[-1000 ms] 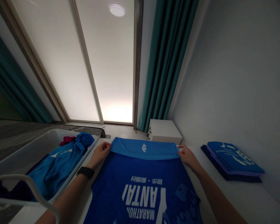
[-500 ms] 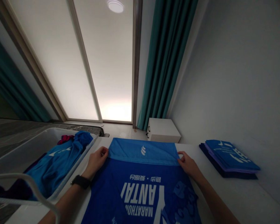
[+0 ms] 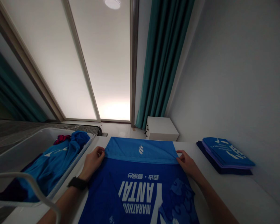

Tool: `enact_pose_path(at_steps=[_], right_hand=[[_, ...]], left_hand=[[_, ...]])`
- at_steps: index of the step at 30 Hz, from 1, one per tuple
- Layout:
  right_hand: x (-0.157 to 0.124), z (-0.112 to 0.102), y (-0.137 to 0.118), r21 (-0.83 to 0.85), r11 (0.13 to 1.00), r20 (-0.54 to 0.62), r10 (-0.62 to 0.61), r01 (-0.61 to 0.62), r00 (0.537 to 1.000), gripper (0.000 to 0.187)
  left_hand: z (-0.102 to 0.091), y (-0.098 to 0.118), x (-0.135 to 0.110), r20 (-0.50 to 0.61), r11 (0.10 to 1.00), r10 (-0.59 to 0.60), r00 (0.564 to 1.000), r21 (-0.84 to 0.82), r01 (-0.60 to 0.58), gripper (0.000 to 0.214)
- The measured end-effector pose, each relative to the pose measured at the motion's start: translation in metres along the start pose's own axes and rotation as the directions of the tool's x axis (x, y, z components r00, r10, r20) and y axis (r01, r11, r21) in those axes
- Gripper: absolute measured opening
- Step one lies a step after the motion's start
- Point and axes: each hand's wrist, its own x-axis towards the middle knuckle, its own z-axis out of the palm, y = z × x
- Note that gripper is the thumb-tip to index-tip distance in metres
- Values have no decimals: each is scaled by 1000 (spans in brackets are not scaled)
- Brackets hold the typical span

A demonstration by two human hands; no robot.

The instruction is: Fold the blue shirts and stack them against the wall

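Note:
A blue marathon shirt (image 3: 140, 183) with white lettering lies flat on the white table (image 3: 226, 193) in front of me. Its far end is folded over into a lighter blue band (image 3: 140, 151) with a small white logo. My left hand (image 3: 92, 161), with a dark watch on the wrist, pinches the left end of that band. My right hand (image 3: 188, 162) pinches the right end. Both hands rest low on the table with fingers closed on the fabric.
A white basket (image 3: 25, 146) at my left holds crumpled blue and dark clothes (image 3: 53, 161). A stack of folded blue shirts (image 3: 226, 155) lies at the right by the wall. A white cabinet (image 3: 162, 129), teal curtains (image 3: 161, 62) and a lit window stand beyond the table.
Both hands have drawn the folded edge slightly toward me and the view has tilted a little; the grip on the shirt stays the same.

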Motion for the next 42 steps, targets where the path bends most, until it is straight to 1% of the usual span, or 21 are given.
enact_pose_path(at_steps=[3, 7, 11, 15, 19, 21, 25, 28, 30, 32, 34, 35, 36, 38, 40, 42], right_hand=[[-2, 1, 0, -24, 1000, 4, -10, 10, 1000, 39], [-4, 4, -1, -111, 993, 30, -38, 41, 999, 36], [-3, 5, -2, -160, 986, 23, -45, 49, 999, 37], [-2, 4, -2, -177, 983, 2, -44, 44, 999, 38], [-2, 4, 0, -140, 989, -26, -56, 52, 998, 39], [-1, 5, 2, -143, 988, -18, -65, 62, 998, 40], [1, 9, 6, -204, 973, -2, -110, 108, 994, 41], [0, 8, 6, -236, 966, -11, -108, 103, 994, 41], [-1, 6, 2, -262, 961, -49, -110, 93, 993, 39], [-3, 5, -7, -305, 945, -97, -158, 122, 983, 38], [-4, 7, -21, -365, 913, -93, -232, 183, 968, 41], [-3, 10, -30, -395, 892, -63, -267, 222, 962, 43], [-3, 14, -40, -420, 872, -25, -287, 250, 958, 45], [0, 27, -62, -440, 838, 73, -324, 322, 943, 49], [5, 42, -81, -453, 809, 156, -343, 376, 926, 54], [12, 56, -95, -464, 809, 212, -295, 361, 932, 58]], left_hand=[[-1, 0, -1, 1, 1000, 3, 1000, 24, -3, 27], [-5, 5, -3, 18, 997, 29, 999, 78, -30, 26], [-8, 9, -4, 31, 996, 39, 999, 83, -41, 25], [-11, 11, -7, 38, 999, 42, 998, 24, -42, 25], [-14, 10, -8, 40, 996, 21, 999, -93, -17, 33], [-14, 9, -9, 56, 995, 14, 998, -98, -9, 35], [-13, 8, -8, 69, 999, 37, 997, 11, -37, 30], [-14, 11, -9, 87, 994, 57, 995, 83, -64, 26], [-17, 15, -9, 63, 983, 89, 994, 155, -98, 25], [-20, 21, -9, 16, 957, 160, 987, 241, -159, 26], [-19, 30, -8, 20, 921, 266, 964, 289, -260, 31], [-16, 36, -8, 53, 900, 328, 943, 286, -329, 34], [-11, 43, -7, 106, 873, 394, 913, 267, -407, 38], [2, 59, -3, 223, 803, 518, 826, 206, -559, 45], [19, 74, 2, 311, 728, 604, 734, 159, -666, 50], [36, 84, 8, 351, 679, 648, 676, 135, -721, 51]])
